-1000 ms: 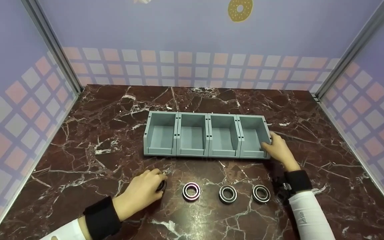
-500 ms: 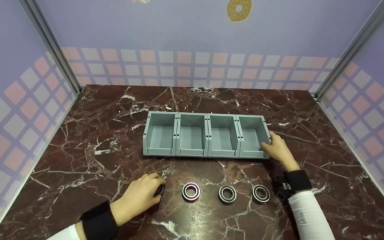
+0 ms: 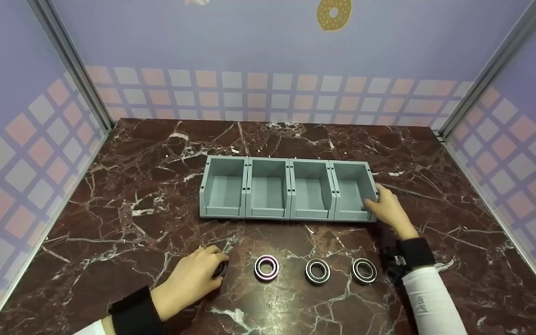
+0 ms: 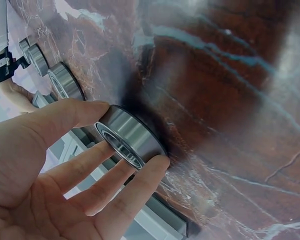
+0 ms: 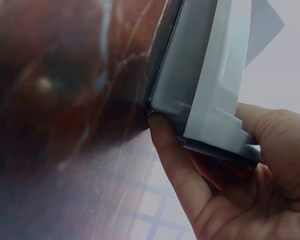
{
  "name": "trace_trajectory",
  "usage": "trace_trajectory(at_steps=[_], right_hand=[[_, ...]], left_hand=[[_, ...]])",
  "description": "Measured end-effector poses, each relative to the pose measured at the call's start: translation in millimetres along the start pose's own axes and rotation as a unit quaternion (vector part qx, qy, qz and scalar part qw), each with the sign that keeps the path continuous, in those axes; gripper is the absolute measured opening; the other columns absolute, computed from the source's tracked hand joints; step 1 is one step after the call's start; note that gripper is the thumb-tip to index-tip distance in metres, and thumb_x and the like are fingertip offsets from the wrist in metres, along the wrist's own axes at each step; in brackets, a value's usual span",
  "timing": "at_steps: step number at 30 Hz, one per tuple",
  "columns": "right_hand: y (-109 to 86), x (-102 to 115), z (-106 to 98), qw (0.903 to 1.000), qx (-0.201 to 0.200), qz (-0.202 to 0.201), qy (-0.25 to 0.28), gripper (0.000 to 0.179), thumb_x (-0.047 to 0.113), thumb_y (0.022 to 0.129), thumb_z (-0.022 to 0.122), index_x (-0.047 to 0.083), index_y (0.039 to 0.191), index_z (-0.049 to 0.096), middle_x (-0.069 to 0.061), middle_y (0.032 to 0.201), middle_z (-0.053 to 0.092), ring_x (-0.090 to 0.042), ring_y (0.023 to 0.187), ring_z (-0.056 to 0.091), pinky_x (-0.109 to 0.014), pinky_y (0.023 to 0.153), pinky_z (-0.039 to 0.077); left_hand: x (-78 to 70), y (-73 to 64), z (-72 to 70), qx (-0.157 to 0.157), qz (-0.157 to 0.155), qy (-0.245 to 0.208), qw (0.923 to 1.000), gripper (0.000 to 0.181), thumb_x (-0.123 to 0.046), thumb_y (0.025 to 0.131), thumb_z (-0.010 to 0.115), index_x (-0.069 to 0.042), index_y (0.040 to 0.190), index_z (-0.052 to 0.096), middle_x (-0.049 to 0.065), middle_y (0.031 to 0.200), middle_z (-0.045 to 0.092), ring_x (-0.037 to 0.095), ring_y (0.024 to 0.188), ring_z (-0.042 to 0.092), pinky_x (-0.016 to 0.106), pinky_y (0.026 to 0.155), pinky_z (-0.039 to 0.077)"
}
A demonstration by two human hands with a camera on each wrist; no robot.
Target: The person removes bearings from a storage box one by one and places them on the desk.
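My left hand [image 3: 188,281] pinches a steel ball bearing [image 4: 132,134] by its outer rim, thumb on one side and fingertips on the other. In the left wrist view the bearing is tilted, close over the marble tabletop. At the right end of a row of joined grey-blue storage bins [image 3: 268,213], my right hand [image 3: 389,210] grips the side wall of the last bin. Its thumb reaches over the wall to the inside, and the fingers lie along the outside, as the right wrist view [image 5: 217,120] bin corner shows.
Right of my left hand, three more bearings lie flat in a row: one with a purplish sheen [image 3: 266,279], a middle one [image 3: 318,281] and a right one [image 3: 365,280]. The bins stand behind them, open fronts facing me. Patterned panels [image 3: 268,56] enclose the marble table [image 3: 133,260].
My left hand has drifted slightly left and nearer to me, taking the bearing with it. The right hand, the bins and the other bearings look unmoved.
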State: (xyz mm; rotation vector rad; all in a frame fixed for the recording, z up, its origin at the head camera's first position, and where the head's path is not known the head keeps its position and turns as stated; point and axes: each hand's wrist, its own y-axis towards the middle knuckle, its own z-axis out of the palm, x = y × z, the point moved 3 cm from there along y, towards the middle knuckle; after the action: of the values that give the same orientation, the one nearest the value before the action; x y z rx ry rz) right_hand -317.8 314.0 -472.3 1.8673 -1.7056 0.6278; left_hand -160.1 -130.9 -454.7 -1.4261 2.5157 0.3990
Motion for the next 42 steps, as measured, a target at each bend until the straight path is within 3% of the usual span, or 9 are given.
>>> trace_trajectory(at_steps=[17,42], right_hand=[[-1.0,-2.0,0.7,0.9999,-0.007,-0.014,0.002,0.044,-0.001,0.091,0.058,-0.02,0.131,0.052,-0.039,0.116,0.064,-0.051,0.105,0.065,-0.06,0.089,0.051],[-0.1,-2.7,0.6,0.9998,-0.01,-0.017,0.001,0.041,-0.001,0.091,0.059,-0.019,0.127,0.054,-0.038,0.114,0.066,-0.05,0.102,0.066,-0.059,0.086,0.052]], left_hand=[[0.1,-4.0,3.3,-0.023,0.01,0.025,0.9994,0.037,-0.003,0.071,0.088,-0.001,0.106,0.076,0.009,0.098,0.067,0.032,0.086,0.066,0.048,0.064,0.058],[0.0,-4.2,4.7,-0.02,0.001,0.029,0.9994,0.037,-0.004,0.072,0.09,0.0,0.106,0.075,0.011,0.102,0.066,0.035,0.092,0.065,0.048,0.066,0.059]])
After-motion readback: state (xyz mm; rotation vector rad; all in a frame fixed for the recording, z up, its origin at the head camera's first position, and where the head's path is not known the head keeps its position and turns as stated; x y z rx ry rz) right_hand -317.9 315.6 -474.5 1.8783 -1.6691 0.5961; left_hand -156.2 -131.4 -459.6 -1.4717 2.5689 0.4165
